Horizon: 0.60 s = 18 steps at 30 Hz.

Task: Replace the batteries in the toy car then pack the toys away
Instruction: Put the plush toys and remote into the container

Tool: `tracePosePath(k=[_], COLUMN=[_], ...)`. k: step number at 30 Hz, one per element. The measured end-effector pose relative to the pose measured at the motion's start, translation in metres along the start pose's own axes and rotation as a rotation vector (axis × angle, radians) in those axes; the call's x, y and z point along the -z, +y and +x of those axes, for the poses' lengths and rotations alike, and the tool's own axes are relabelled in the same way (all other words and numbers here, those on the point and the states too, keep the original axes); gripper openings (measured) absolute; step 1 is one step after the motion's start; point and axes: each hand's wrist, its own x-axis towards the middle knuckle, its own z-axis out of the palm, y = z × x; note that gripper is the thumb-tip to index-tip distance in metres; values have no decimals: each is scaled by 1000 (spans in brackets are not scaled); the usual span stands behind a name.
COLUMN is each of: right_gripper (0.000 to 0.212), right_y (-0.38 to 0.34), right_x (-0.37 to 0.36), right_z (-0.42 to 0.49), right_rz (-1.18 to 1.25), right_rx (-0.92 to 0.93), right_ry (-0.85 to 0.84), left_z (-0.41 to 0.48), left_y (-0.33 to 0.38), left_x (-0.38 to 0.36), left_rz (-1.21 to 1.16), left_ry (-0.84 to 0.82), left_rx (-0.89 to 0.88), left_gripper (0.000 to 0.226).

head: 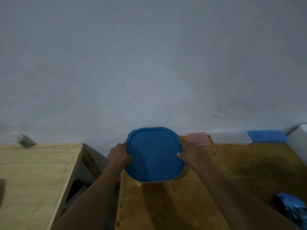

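Plainly, the blue lid (154, 153) is the thing at risk. It is held flat between both hands at the far corner of the darker wooden table (166, 205), close against the wall (149, 63); what lies under it is hidden, so whether it is seated on a tub cannot be told. The left hand (118, 156) curls its fingers round the lid's left rim, and the right hand (191, 155) clasps the right rim with the thumb lying on top.

Just outside the left hand's grip the table ends, and a dark gap opens before the lighter wooden table (38, 171). A push that bears harder from the right would likely slide the lid, and anything beneath it, toward that edge and over. Uneven pressing could also leave one corner proud, so a seal that looks closed may spring loose when lifted.

Just beyond the right fingertips sits a pink box (198, 138), with a clear box (231, 138) and a blue box (267, 136) further along the wall; a slip of that hand would probably knock the pink one first.

Well behind the right hand, toward the person, a blue toy car (292, 208) lies blurred at the table's near side. If the lid is being shut for good, that car looks left out.
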Motion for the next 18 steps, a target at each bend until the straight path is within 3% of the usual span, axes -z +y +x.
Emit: tracePosePath(k=[3,6,9,14,18], right_gripper=[51,62,97,119,115], right_y=[-3,-9,-10,-7,-7], right_x=[0,3,4,4,3], right_z=[-3,-6,-1,16,27], right_rz=[-106,-286,-461,-541,-606], right_rx=[101,275,317,317,353], right_ry=[8,-37,-243,-400,-389], left_z=[-4,-5,-7,8,18], left_y=[3,7,12,17,31], left_x=[2,1,-2,-3,-6], left_rz=[110,247,338,490,542], left_ry=[1,-41,-167,-354,-426], left_rx=[-121,-223,-320,-252,-203], left_gripper=[51,78,95,113,126])
